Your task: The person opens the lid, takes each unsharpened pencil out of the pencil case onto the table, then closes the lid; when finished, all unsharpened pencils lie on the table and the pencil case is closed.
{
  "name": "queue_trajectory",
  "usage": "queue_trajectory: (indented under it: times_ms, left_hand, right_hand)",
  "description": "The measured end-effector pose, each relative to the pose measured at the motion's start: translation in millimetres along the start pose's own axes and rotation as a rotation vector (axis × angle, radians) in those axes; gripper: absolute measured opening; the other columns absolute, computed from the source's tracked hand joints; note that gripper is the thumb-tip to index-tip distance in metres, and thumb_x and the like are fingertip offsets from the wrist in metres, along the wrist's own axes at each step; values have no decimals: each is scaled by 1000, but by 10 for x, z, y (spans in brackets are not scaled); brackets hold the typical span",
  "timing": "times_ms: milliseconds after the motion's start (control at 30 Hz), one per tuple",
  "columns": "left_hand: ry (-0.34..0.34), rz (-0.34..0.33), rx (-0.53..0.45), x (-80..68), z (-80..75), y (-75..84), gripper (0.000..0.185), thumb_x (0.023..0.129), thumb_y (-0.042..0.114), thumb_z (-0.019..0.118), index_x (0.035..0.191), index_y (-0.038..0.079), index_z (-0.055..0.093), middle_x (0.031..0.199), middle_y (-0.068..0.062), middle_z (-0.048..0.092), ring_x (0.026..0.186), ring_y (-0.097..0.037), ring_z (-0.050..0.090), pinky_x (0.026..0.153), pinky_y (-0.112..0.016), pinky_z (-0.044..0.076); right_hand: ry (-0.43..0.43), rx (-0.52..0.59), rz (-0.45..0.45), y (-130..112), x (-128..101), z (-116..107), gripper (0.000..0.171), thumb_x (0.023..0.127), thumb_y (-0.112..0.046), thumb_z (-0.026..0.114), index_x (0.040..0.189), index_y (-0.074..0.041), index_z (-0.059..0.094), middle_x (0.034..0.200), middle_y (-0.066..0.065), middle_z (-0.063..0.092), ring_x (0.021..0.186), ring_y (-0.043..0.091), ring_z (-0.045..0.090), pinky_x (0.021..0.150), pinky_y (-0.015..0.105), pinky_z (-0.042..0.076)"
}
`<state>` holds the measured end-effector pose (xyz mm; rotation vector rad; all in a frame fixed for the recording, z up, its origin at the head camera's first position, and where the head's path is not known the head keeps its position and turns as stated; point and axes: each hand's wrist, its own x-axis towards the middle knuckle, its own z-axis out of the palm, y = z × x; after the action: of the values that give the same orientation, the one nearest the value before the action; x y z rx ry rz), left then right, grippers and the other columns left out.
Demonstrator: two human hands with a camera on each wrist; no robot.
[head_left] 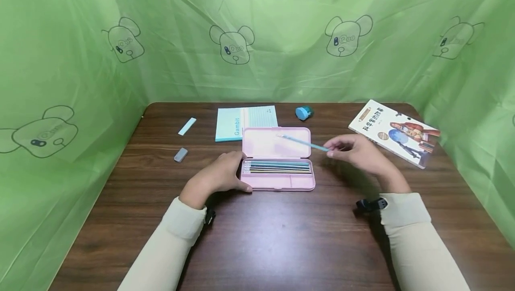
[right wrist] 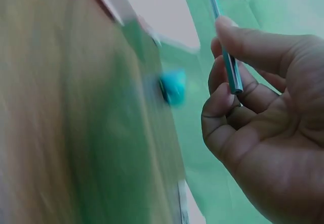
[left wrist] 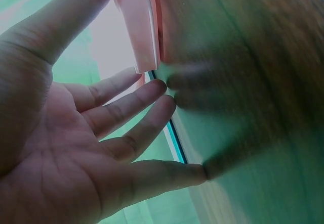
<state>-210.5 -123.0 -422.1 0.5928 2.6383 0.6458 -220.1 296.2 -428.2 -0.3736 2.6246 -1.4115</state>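
- One pencil [head_left: 302, 142] is pinched in the right hand [head_left: 356, 151] above the open pencil case [head_left: 277, 159]; roughly five pencils [head_left: 277, 167] already lie inside. Judging by that, filling seems nearly done. Also on the counter [head_left: 281, 237]: one notepad [head_left: 245, 122], one sharpener [head_left: 303, 112], one book [head_left: 396, 132], two erasers [head_left: 181, 154].
- Left wrist: the left hand [left wrist: 76, 148] is flat, fingers straight, thumb by the case's edge.
- Right wrist: thumb and fingers [right wrist: 243, 90] grip the pencil's end.
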Motion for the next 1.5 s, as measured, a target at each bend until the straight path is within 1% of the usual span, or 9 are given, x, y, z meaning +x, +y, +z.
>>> queue_trajectory:
  times_ms: [100,167,300,400,533,700,1000,1200,1500]
  left_hand:
    - [-3,-6,1,-10,10,-8,95,82,42,102,150,-3,55,145,-18,66,135,-34,61,122,-51,50]
    - [-2,-8,0,-17,16,-20,94,82,42,102,150,-3,56,144,-17,66,134,-34,61,122,-52,50]
    - [6,-10,-6,-29,23,-50,93,81,41,102,148,-3,56,142,-16,66,132,-33,61,121,-52,50]
    - [8,-12,-7,-37,22,-65,92,81,42,102,148,-2,57,142,-17,66,132,-34,61,121,-52,50]
    - [7,-12,-5,-29,28,-78,93,81,43,102,149,-2,56,143,-17,66,133,-34,60,122,-52,49]
    - [6,-9,-2,-28,24,-73,93,82,43,102,149,-2,56,143,-17,66,133,-34,60,121,-52,49]
    - [9,15,3,-7,31,-67,92,81,42,102,147,-3,57,142,-18,66,132,-35,61,121,-54,49]
    - [6,32,-13,12,36,-66,91,81,40,103,145,-5,56,138,-18,66,129,-33,63,119,-52,51]
    - [-2,31,-25,24,36,-37,92,82,39,102,147,-6,55,142,-20,65,133,-33,62,121,-52,50]
  right_hand:
    - [74,4,45,150,-59,-202,26,101,-9,83,124,2,79,96,-7,78,89,5,69,79,22,58]
    - [101,16,80,255,-95,-308,29,102,-8,82,127,5,76,95,-12,77,89,2,67,79,22,58]
    - [116,-5,134,435,-143,-444,30,103,-9,80,129,7,75,95,-16,76,89,-1,67,79,20,57]
    - [106,-81,136,536,-148,-494,28,104,-10,80,127,6,76,97,-10,79,88,-4,67,78,17,56]
    - [77,-169,119,642,-135,-517,25,102,-7,81,122,7,78,98,4,82,84,-5,67,76,14,55]
    - [51,-186,112,710,-133,-516,22,101,-4,80,119,9,77,100,17,82,83,-5,67,76,13,55]
    - [43,-217,142,711,-149,-524,25,102,-7,81,121,8,78,104,19,81,84,-4,67,77,14,53]
    - [49,-220,149,745,-155,-518,24,101,-4,80,121,9,77,103,18,80,85,-2,66,77,14,53]
    - [39,-218,160,784,-167,-539,25,101,-1,79,123,10,75,104,19,79,85,2,66,75,15,53]
